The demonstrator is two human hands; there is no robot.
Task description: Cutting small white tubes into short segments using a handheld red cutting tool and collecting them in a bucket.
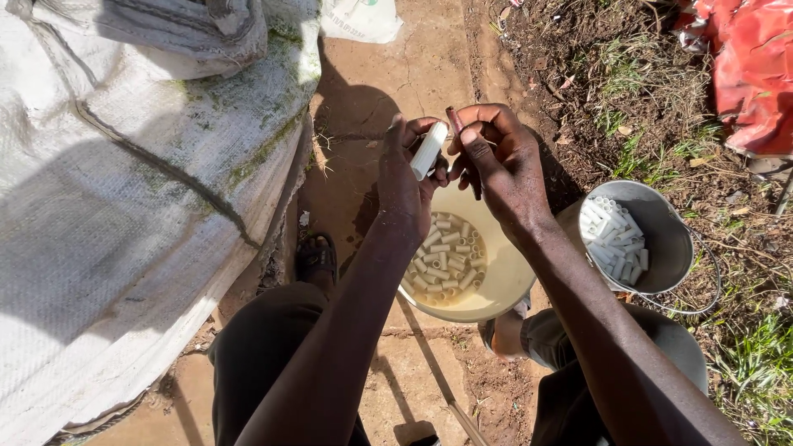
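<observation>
Woven white tarp [124, 190] heaped at 9 o'clock, mossy along its folds. Red sheet [756, 74] crumpled at 2 o'clock. Bare packed earth [388, 74] underfoot, cracked, with grass and litter toward 3 o'clock; outdoors, hard sun, sharp shadows.

Cream bowl [508, 277] at centre on the ground, between the knees, part-filled with short white tubes [442, 263]. Grey metal bucket [661, 239] at 3 o'clock, just beside the bowl, holding more of the same tubes stacked on end.

Left hand [405, 186] above the bowl, fingers closed round one white tube [429, 150], tilted, upper end free. Right hand [504, 165] touching close by, fingers pinched on a thin dark stick [454, 120] near the tube's tip.

Tube judged light, stiff, smooth, probably plastic; unlikely to break, apt to slip or roll. Best held round the middle, ends left clear.
</observation>
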